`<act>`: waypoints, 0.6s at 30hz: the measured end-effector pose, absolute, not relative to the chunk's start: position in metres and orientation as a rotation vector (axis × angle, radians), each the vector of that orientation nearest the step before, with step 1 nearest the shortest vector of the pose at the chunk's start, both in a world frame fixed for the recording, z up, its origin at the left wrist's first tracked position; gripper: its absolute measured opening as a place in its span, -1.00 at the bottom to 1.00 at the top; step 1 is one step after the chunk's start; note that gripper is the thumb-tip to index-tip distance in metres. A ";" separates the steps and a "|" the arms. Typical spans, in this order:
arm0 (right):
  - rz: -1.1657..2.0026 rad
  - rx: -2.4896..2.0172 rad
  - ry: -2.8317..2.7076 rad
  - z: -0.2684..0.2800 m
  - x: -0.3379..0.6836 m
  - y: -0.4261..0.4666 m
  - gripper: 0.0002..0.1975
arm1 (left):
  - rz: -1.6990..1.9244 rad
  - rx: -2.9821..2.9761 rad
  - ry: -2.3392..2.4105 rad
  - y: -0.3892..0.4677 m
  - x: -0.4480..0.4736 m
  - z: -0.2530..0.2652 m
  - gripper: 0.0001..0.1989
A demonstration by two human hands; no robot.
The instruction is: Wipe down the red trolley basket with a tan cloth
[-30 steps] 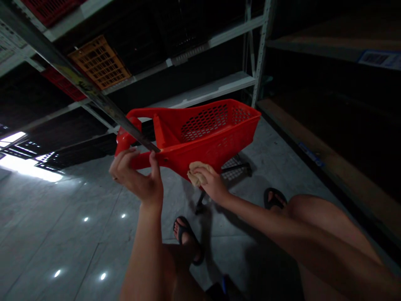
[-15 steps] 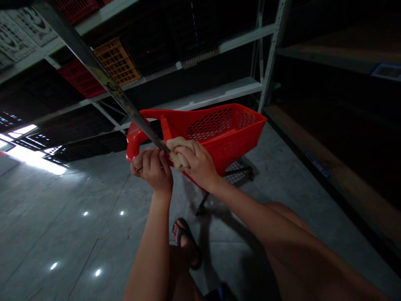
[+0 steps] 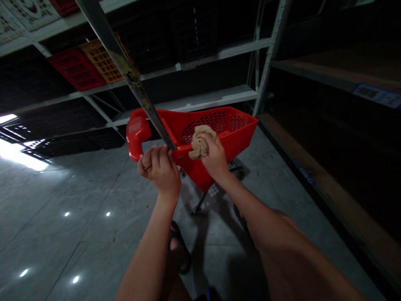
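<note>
A red plastic shopping cart (image 3: pixel 233 144) with a honeycomb-holed basket stands on the floor before me. My left hand (image 3: pixel 162 169) is closed over its near side rim, just in front of the curved red handle (image 3: pixel 135 136). Beside those fingers a worn metal pole (image 3: pixel 142 96) slants up and left from the rim. A crumpled beige cloth (image 3: pixel 200 140) is bunched in my right hand (image 3: pixel 214 156), which presses it against the same rim further along toward the basket. The cloth hides part of that edge.
Behind the cart, a metal rack (image 3: pixel 241 94) holds a red crate (image 3: pixel 77 69), a yellow crate (image 3: pixel 103 58) and dark crates. Low shelving (image 3: pixel 294 146) runs along the right. The floor (image 3: pixel 94 242) is grey tile. My sandalled foot (image 3: pixel 181 251) is below.
My right hand has slid the cloth along the rim, away from my left hand toward the basket. The left hand keeps its hold. The view has shifted slightly.
</note>
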State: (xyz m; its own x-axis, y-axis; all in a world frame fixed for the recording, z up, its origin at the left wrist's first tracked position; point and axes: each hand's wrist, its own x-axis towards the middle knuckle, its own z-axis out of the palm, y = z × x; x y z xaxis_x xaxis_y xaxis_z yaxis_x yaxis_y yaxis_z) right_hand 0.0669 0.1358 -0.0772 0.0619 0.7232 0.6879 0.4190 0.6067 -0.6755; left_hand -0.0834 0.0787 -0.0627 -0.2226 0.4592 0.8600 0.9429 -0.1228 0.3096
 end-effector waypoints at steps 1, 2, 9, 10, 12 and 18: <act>0.336 -0.913 -1.582 -0.070 0.056 0.126 -0.62 | -1.309 -1.557 -1.668 0.079 -0.082 -0.064 -0.70; 0.361 -0.851 -1.602 -0.064 0.046 0.117 -0.60 | -1.301 -1.559 -1.661 0.079 -0.081 -0.064 -0.70; 0.456 -0.829 -1.595 -0.091 0.038 0.106 -0.57 | -1.286 -1.627 -1.689 0.077 -0.082 -0.062 -0.68; 0.496 -0.886 -1.556 -0.106 0.041 0.109 -0.60 | -1.272 -1.647 -1.706 0.077 -0.084 -0.061 -0.68; 0.588 -1.033 -1.447 -0.140 0.045 0.114 -0.67 | -1.254 -1.674 -1.738 0.076 -0.088 -0.058 -0.68; 0.868 -1.367 -1.246 -0.224 0.048 0.098 -0.74 | -1.326 -1.667 -1.758 0.078 -0.100 -0.059 -0.67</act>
State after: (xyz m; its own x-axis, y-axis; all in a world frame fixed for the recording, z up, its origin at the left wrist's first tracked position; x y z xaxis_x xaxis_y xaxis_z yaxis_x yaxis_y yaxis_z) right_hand 0.0479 0.0984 -0.2241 0.1962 0.9720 0.1293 0.2155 0.0859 -0.9727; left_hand -0.1003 0.0781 -0.0591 -0.2261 0.5633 0.7947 0.9188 -0.1476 0.3660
